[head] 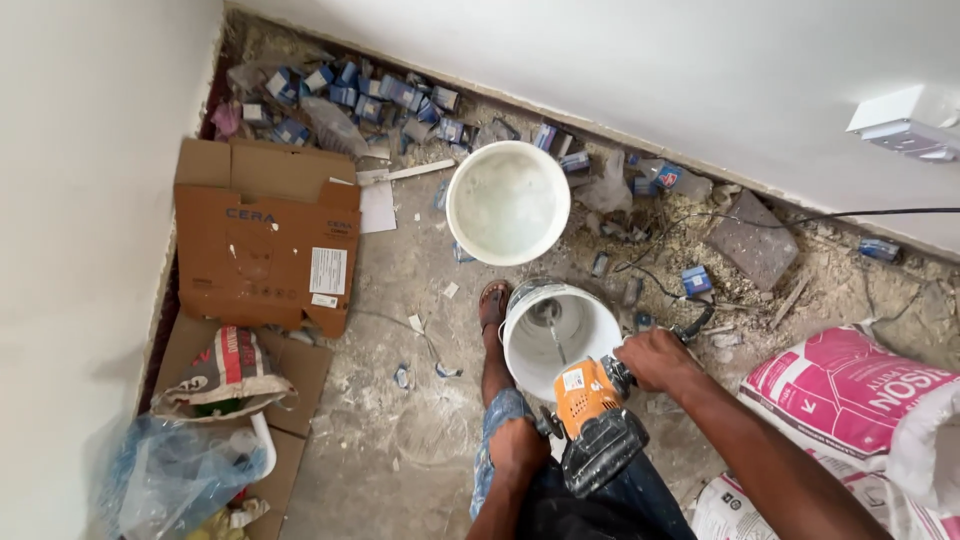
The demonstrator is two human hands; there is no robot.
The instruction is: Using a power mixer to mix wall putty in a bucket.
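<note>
Two white buckets (508, 203) stand on the dusty floor (400, 440). The right hand (655, 360) is closed around the side handle of an orange mixer drill (590, 420), whose shaft dips into the nearer bucket (560, 335). Whether the left hand is open cannot be told.

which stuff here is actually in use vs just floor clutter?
In use:
- orange power mixer, right hand on its side handle
- white bucket with the mixer's paddle inside
- black cord running toward the mixer

Lying about:
- second white bucket
- flattened cardboard box
- small blue boxes along the wall
- pink sacks
- plastic bag

Left hand not visible.
</note>
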